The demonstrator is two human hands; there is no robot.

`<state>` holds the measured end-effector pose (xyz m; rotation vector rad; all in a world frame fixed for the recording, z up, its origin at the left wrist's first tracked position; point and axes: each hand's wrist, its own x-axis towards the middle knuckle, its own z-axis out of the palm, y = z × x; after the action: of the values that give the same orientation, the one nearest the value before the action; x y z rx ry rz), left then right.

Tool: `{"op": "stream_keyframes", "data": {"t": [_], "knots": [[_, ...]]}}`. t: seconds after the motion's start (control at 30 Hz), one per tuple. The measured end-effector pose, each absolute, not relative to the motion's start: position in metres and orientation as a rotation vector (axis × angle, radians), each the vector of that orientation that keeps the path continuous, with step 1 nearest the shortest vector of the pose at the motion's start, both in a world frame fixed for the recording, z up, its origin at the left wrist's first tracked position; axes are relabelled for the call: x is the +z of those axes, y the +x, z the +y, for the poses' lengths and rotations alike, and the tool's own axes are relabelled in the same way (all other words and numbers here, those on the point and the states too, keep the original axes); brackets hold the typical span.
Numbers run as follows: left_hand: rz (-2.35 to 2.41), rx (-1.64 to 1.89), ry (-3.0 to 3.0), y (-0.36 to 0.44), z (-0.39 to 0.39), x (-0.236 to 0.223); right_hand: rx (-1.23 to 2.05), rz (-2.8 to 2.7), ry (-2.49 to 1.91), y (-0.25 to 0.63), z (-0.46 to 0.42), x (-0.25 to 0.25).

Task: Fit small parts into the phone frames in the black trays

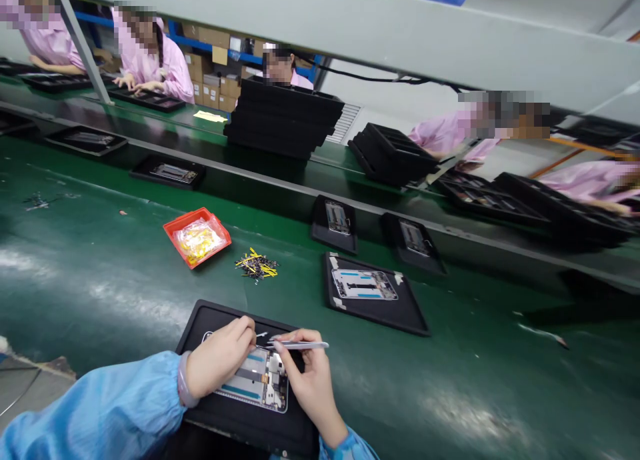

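A pair of tweezers (314,345) lies between the thumb and fingers of my right hand (311,377), its tips pointing left. My left hand (221,359) is closed in a pinch over the upper edge of an opened phone (276,381); whatever it holds is hidden by the fingers. Beside those fingertips, close to the tweezer tips, shows a small whitish piece (262,335). The phone lies face down in a black foam tray (295,440) directly in front of me, its circuit board and blue strips exposed. Part of the phone is covered by my left hand.
Beyond the tray are a red bin (223,237) of bagged yellow parts and a loose pile of small flex parts (257,265). Another phone tray (407,310) sits to the right. Black trays (283,123) are stacked across the line, where co-workers in pink sit.
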<state>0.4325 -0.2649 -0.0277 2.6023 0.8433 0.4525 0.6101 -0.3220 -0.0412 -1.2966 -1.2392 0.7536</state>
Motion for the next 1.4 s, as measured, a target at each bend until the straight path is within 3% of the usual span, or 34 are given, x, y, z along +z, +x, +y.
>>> {"op": "stream_keyframes", "data": {"t": [1.4], "knots": [[0.529, 0.770, 2.947, 0.418, -0.252, -0.029, 0.801, -1.511, -1.350, 0.615, -0.314, -0.031]]}}
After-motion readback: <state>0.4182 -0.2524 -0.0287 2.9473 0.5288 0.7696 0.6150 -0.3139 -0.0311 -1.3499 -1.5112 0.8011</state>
